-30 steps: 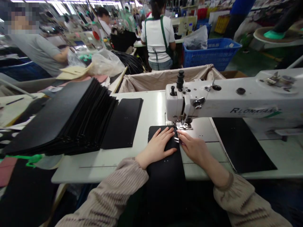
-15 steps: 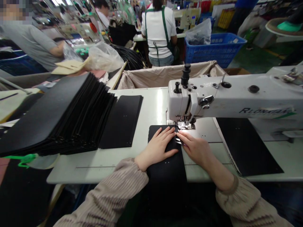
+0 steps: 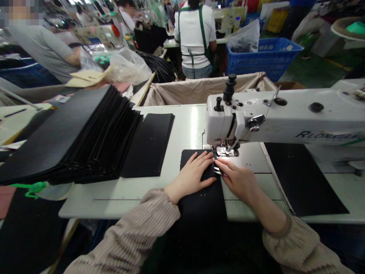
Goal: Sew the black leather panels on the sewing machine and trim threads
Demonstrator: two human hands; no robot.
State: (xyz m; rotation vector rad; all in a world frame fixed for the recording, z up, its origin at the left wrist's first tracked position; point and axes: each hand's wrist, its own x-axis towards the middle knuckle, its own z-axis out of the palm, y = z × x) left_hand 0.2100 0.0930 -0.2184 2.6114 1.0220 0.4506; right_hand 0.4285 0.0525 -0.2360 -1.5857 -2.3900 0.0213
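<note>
A black leather panel (image 3: 203, 205) lies on the white table (image 3: 182, 133), its far end at the presser foot (image 3: 227, 151) of a white sewing machine (image 3: 273, 114). My left hand (image 3: 194, 176) rests flat on the panel with fingers stretched out. On the panel's right edge, just below the foot, sits my right hand (image 3: 238, 179), its fingers closed on small metal snips (image 3: 217, 170).
A tall fanned stack of black panels (image 3: 76, 140) stands at the left, with a flat black panel (image 3: 149, 144) beside it. Another black sheet (image 3: 302, 179) lies under the machine arm at right. A cloth-lined bin (image 3: 199, 91) sits behind the table. Other people work beyond it.
Both hands stay on the panel at the presser foot. The view has shifted a little, so the machine appears further right.
</note>
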